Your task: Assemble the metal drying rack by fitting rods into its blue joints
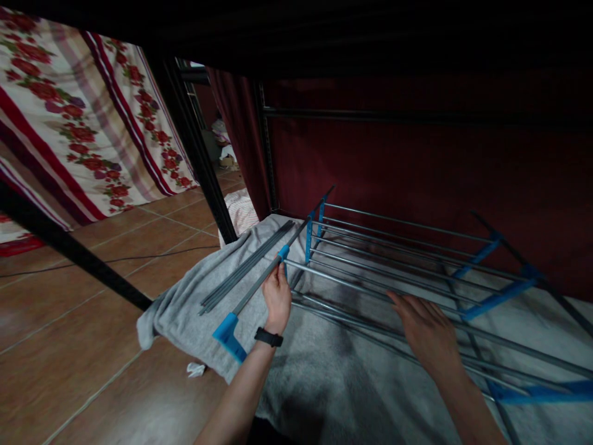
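A partly built rack of grey metal rods (345, 283) and blue plastic connectors (308, 240) lies on a grey blanket (333, 364). My left hand (277, 296), with a dark band on its wrist, pinches the side pole just below a blue connector (283, 252), where a long rod meets it. At that pole's near end sits a blue angled foot (230, 337). My right hand (428, 330) is over the same long rod farther right, fingers curled onto it; its thumb is hidden. Blue end pieces (503, 298) join the rods at the right side.
Several loose grey rods (248, 266) lie bundled on the blanket, left of the rack. A black metal frame (192, 148) surrounds this space, with a dark red curtain (393, 161) behind. Beyond are a tiled floor (83, 309), a cable (152, 254) and a floral cloth (83, 123).
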Action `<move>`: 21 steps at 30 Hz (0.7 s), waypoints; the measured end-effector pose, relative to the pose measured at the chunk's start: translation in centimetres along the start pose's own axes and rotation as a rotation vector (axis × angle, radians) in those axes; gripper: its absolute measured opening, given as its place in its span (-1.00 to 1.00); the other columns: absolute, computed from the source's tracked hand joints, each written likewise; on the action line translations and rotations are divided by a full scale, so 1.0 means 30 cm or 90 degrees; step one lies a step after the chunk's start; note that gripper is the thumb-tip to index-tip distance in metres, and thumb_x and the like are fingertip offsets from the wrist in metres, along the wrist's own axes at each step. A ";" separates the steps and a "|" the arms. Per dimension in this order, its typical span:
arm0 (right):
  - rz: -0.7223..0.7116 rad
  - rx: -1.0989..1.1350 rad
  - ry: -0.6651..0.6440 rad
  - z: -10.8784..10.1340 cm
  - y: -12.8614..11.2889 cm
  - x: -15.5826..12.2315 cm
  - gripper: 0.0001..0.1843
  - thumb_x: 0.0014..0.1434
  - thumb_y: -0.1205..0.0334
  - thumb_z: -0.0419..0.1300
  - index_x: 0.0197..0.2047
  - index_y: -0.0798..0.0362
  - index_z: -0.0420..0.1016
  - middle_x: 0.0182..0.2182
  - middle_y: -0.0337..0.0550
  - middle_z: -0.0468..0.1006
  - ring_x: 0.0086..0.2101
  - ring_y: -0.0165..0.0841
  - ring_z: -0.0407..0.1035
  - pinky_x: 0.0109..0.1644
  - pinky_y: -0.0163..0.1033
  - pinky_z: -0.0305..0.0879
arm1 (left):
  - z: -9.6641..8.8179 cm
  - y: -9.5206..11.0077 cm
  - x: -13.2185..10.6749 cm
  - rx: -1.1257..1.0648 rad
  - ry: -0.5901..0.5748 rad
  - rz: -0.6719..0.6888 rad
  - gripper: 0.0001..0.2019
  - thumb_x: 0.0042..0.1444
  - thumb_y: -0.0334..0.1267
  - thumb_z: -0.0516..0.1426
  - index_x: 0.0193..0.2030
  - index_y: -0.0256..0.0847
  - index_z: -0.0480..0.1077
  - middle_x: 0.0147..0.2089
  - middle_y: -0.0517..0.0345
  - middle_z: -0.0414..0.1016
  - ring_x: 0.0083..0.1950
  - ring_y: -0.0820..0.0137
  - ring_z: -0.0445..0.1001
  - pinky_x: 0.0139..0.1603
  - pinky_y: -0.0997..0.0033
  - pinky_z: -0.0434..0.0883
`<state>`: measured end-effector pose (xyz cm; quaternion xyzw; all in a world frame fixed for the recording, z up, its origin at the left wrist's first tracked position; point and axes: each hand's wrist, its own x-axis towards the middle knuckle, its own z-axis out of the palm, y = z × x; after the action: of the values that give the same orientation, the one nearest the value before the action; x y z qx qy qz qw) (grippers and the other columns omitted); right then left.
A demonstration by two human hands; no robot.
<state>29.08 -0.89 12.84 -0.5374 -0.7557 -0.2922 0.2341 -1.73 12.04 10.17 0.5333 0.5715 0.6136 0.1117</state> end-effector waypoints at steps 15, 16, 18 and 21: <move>-0.002 -0.001 -0.031 -0.019 -0.008 0.009 -0.68 0.45 0.34 0.04 0.18 0.06 0.47 -0.14 -0.08 0.63 -0.19 -0.27 0.47 -0.04 -0.14 0.26 | -0.013 0.012 -0.002 -0.008 -0.033 0.007 -0.58 0.40 -0.05 -0.03 0.09 -0.24 0.55 0.10 -0.16 0.63 0.25 0.11 0.53 0.38 0.08 0.37; -0.001 0.000 -0.037 -0.020 -0.007 0.009 -0.68 0.45 0.34 0.03 0.18 0.05 0.47 -0.14 -0.08 0.63 -0.19 -0.27 0.48 -0.04 -0.14 0.26 | -0.016 0.009 -0.007 -0.009 -0.041 0.009 -0.58 0.39 -0.06 -0.02 0.11 -0.24 0.54 0.12 -0.16 0.62 0.28 0.11 0.51 0.40 0.08 0.35; 0.000 -0.003 -0.044 -0.020 -0.008 0.010 -0.68 0.45 0.34 0.03 0.17 0.05 0.48 -0.14 -0.08 0.63 -0.18 -0.27 0.48 -0.03 -0.13 0.27 | -0.025 0.001 -0.027 -0.017 -0.060 0.013 -0.58 0.37 -0.09 0.02 0.21 -0.25 0.48 0.22 -0.18 0.56 0.34 0.12 0.46 0.44 0.09 0.31; 0.005 -0.012 -0.043 -0.018 -0.011 0.009 -0.68 0.45 0.34 0.03 0.18 0.06 0.47 -0.12 -0.07 0.63 -0.16 -0.25 0.49 -0.02 -0.12 0.27 | -0.055 -0.004 -0.090 -0.036 -0.085 0.026 -0.48 0.34 -0.13 0.07 0.39 -0.21 0.31 0.43 -0.17 0.35 0.45 0.14 0.32 0.49 0.05 0.25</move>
<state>28.70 -1.16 13.34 -0.5521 -0.7584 -0.2800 0.2042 -2.00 9.09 9.00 0.5813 0.5342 0.5946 0.1523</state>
